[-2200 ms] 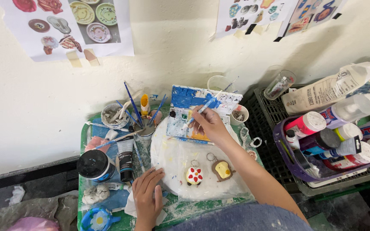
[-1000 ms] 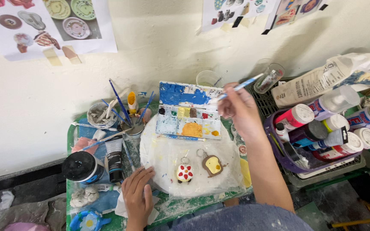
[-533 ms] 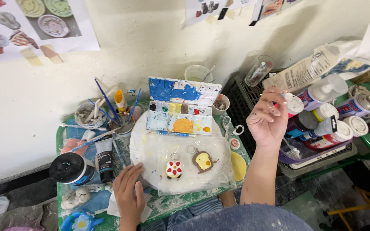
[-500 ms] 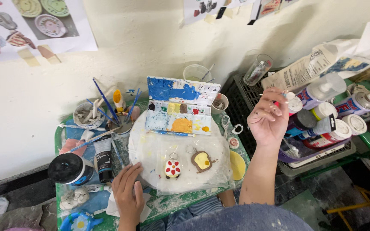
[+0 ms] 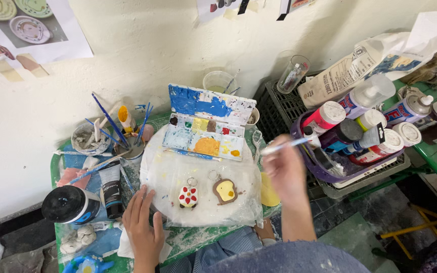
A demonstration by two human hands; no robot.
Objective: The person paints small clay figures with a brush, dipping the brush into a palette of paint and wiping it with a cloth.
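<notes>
My right hand (image 5: 287,172) grips a thin paintbrush (image 5: 285,145), blurred, at the right edge of a round plastic-covered board (image 5: 160,174). On the board lie two painted charms: a white one with red dots (image 5: 188,196) and a brown toast-shaped one with a yellow centre (image 5: 225,190). An open paint palette (image 5: 206,124) with blue, yellow and orange patches rests at the board's far side. My left hand (image 5: 143,227) lies flat, fingers apart, on the board's near left edge, holding nothing.
A purple basket (image 5: 324,169) of paint bottles stands on a black crate to the right. Cups of brushes (image 5: 127,136), a black-lidded jar (image 5: 70,204), a water cup (image 5: 218,81) and a paint tube crowd the green table. Pictures are taped to the white wall.
My right hand moved from the palette out to the paint bottles on the right, then came back down to the board's right edge with the brush. My left hand stayed put.
</notes>
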